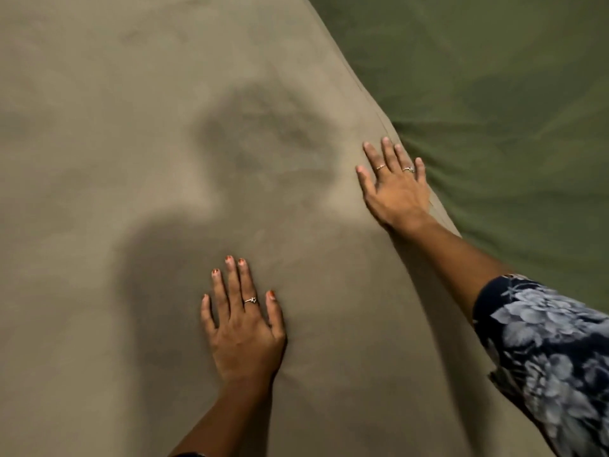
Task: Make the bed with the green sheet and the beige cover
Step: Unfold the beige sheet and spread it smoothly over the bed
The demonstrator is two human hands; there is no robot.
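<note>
Now smoothing | my left hand (242,328) lies flat, fingers straight, mid beige cover (131,159), pinning it against sliding | my right hand (393,184) lies flat, fingers spread, holding nothing, at the cover's edge to press it onto the green sheet (501,103), bare on the right | count: two hands, one cover, one sheet, three rings.

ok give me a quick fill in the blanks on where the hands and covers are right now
1. Both hands lie flat on the ____ cover.
2. The right hand rests near the cover's edge, next to the ____ sheet.
3. The left hand wears ____ ring.
4. The sleeve on the right arm has a ____ print.

Missing words: beige; green; one; floral
</note>
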